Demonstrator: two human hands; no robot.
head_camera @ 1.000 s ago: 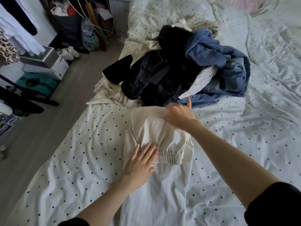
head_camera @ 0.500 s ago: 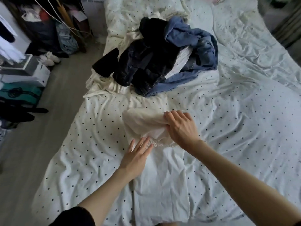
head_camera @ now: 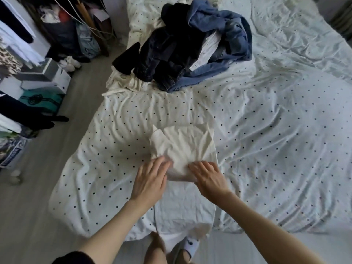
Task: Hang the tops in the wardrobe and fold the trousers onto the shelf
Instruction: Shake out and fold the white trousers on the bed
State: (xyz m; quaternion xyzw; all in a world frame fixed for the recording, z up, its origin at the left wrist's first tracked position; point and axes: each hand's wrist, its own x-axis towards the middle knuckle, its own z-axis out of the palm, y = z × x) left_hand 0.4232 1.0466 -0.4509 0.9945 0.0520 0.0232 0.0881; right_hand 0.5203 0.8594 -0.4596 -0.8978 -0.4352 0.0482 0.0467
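Observation:
Cream trousers (head_camera: pixel 185 145) lie partly folded on the dotted bedspread (head_camera: pixel 266 130), their lower part running toward the bed's near edge. My left hand (head_camera: pixel 150 180) lies flat on the near left edge of the fold, fingers straight. On the near right edge my right hand (head_camera: pixel 208 177) presses with spread fingers. A pile of clothes (head_camera: pixel 182 48) sits further up the bed: dark denim, a black top, blue jeans and a white striped piece.
Left of the bed is grey floor (head_camera: pixel 34 197) with stacked boxes (head_camera: pixel 45 80), white shoes (head_camera: pixel 69 62) and hanging clothes (head_camera: pixel 13 40) at the frame's left edge. Bags and clutter (head_camera: pixel 76 31) stand at the back left. My feet (head_camera: pixel 182 248) show at the bed's near edge.
My right hand brought the trousers' far part over toward me and both hands now press flat on the near edge of the fold. The view has pulled back from the pile.

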